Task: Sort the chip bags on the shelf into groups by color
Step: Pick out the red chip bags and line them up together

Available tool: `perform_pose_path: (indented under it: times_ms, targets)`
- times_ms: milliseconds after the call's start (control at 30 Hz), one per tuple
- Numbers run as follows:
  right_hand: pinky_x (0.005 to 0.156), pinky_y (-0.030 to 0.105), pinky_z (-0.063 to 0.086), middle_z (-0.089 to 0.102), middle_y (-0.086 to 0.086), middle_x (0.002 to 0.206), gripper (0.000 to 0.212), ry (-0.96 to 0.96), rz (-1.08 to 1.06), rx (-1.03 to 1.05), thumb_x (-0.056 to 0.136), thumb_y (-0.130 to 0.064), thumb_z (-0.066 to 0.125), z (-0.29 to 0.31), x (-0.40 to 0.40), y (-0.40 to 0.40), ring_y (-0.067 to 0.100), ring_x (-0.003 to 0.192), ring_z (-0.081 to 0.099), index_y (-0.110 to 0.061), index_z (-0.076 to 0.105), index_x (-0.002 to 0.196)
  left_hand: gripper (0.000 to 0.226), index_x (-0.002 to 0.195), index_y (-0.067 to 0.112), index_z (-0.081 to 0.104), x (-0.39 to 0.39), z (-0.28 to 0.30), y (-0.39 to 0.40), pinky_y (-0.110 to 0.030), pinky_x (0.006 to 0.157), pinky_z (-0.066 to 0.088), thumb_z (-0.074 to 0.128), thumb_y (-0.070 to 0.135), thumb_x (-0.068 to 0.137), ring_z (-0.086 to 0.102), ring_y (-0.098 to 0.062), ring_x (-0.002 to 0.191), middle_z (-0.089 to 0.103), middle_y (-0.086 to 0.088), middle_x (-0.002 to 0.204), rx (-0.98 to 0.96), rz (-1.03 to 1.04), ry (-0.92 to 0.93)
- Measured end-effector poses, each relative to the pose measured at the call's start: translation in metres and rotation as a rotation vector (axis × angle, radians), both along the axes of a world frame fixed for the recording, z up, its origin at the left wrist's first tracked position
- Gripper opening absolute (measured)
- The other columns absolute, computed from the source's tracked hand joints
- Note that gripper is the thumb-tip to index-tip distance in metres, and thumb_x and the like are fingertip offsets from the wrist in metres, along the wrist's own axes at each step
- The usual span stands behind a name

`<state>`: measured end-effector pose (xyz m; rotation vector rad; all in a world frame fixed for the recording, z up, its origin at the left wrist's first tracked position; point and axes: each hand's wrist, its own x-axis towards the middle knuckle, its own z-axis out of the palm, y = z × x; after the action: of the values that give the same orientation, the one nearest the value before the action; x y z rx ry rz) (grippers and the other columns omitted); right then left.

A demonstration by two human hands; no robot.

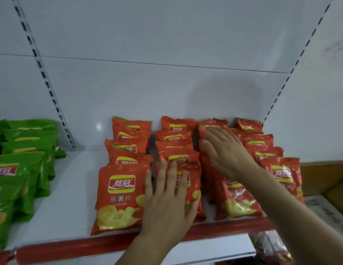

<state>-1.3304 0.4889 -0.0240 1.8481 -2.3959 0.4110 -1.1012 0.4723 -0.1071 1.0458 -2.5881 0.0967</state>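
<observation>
Left hand (pixel 167 201) lies flat, fingers straight, on a front red bag (pixel 186 188); right hand (pixel 227 153), fingers spread, rests on the third row's bags. 4 red rows fill the centre; green bags (pixel 19 169) sit at the left edge.

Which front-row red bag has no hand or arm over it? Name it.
The leftmost front red bag: its face shows nearly whole, while the left hand lies flat on its neighbour.

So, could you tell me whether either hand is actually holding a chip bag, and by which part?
Nothing is held. The left hand lies flat on a front red bag; the right hand rests flat on red bags behind.
</observation>
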Motion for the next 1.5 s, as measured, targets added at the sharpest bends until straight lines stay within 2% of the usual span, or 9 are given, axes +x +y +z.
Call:
perform_pose_path:
  times_ms: [200, 367, 533, 633, 733, 833, 967, 1200, 1500]
  targets:
    - [0.131, 0.051, 0.021, 0.035, -0.005, 0.170, 0.063, 0.049, -0.050, -0.100, 0.111, -0.057, 0.019, -0.041, -0.015, 0.086, 0.014, 0.163, 0.015, -0.026, 0.039, 0.163, 0.061, 0.151, 0.017, 0.055, -0.018, -0.001, 0.011, -0.065, 0.125, 0.020, 0.044, 0.052, 0.103, 0.024, -0.034, 0.158, 0.043, -0.011, 0.164, -0.010, -0.054, 0.028]
    - [0.130, 0.056, 0.020, 0.032, 0.005, 0.172, 0.063, 0.176, -0.054, -0.033, 0.113, -0.049, 0.020, -0.085, 0.000, 0.092, 0.025, 0.164, 0.014, -0.018, 0.038, 0.164, 0.053, 0.151, 0.019, 0.054, -0.040, 0.000, 0.030, -0.062, 0.122, 0.030, 0.039, 0.044, 0.107, 0.031, -0.030, 0.156, 0.046, -0.008, 0.161, -0.037, -0.087, 0.109]
    - [0.127, 0.059, 0.026, 0.026, 0.010, 0.174, 0.065, 0.115, -0.003, -0.084, 0.113, -0.043, 0.015, -0.095, 0.008, 0.088, 0.027, 0.164, 0.011, -0.008, 0.033, 0.164, 0.048, 0.153, 0.018, 0.052, -0.068, -0.005, 0.042, -0.060, 0.123, 0.029, 0.037, 0.034, 0.110, 0.026, -0.030, 0.158, 0.042, -0.008, 0.164, -0.033, -0.085, 0.126]
    - [0.132, 0.054, 0.019, 0.021, 0.006, 0.176, 0.062, 0.067, 0.053, -0.173, 0.113, -0.041, 0.021, -0.079, -0.008, 0.097, 0.022, 0.165, 0.006, -0.010, 0.030, 0.166, 0.048, 0.152, 0.015, 0.052, -0.078, -0.010, 0.049, -0.061, 0.123, 0.028, 0.043, 0.033, 0.108, 0.023, -0.031, 0.159, 0.039, -0.011, 0.166, -0.049, -0.065, 0.118]
    - [0.134, 0.049, 0.009, 0.023, 0.002, 0.175, 0.064, 0.108, 0.080, -0.125, 0.112, -0.047, 0.016, -0.052, -0.029, 0.089, 0.019, 0.165, 0.006, -0.016, 0.032, 0.166, 0.053, 0.154, 0.015, 0.051, -0.087, -0.005, 0.057, -0.061, 0.124, 0.026, 0.043, 0.041, 0.109, 0.019, -0.030, 0.160, 0.035, -0.011, 0.168, -0.050, -0.013, 0.144]
    - [0.133, 0.049, 0.000, 0.025, -0.001, 0.175, 0.085, 0.158, 0.116, 0.055, 0.105, -0.066, -0.007, -0.038, -0.043, 0.067, 0.019, 0.165, 0.008, -0.020, 0.030, 0.167, 0.063, 0.156, 0.015, 0.047, -0.098, -0.007, 0.062, -0.060, 0.125, 0.024, 0.040, 0.055, 0.108, 0.018, -0.028, 0.161, 0.035, -0.008, 0.168, -0.052, -0.005, 0.110]
    - [0.133, 0.049, 0.000, 0.034, -0.002, 0.172, 0.108, 0.183, 0.198, 0.136, 0.091, -0.070, -0.028, -0.044, -0.045, 0.063, 0.018, 0.163, 0.018, -0.021, 0.032, 0.166, 0.070, 0.159, 0.012, 0.043, -0.101, -0.016, 0.063, -0.060, 0.125, 0.027, 0.042, 0.058, 0.107, 0.022, -0.031, 0.160, 0.041, -0.010, 0.165, -0.063, 0.028, 0.018]
    - [0.134, 0.046, 0.003, 0.017, -0.002, 0.177, 0.090, 0.074, 0.163, 0.105, 0.100, -0.071, -0.006, -0.032, -0.058, 0.036, 0.018, 0.165, 0.003, -0.022, 0.026, 0.168, 0.067, 0.152, 0.013, 0.053, -0.102, -0.009, 0.064, -0.067, 0.122, 0.024, 0.050, 0.056, 0.101, 0.026, -0.035, 0.158, 0.041, -0.013, 0.165, -0.069, 0.054, -0.006]
    - [0.133, 0.051, 0.003, 0.015, -0.005, 0.178, 0.094, 0.111, 0.169, 0.235, 0.097, -0.078, -0.008, -0.033, -0.071, 0.013, 0.018, 0.165, 0.002, -0.025, 0.019, 0.169, 0.064, 0.153, 0.015, 0.052, -0.108, -0.011, 0.061, -0.065, 0.122, 0.028, 0.048, 0.050, 0.100, 0.022, -0.032, 0.159, 0.037, -0.011, 0.168, -0.051, 0.009, -0.018]
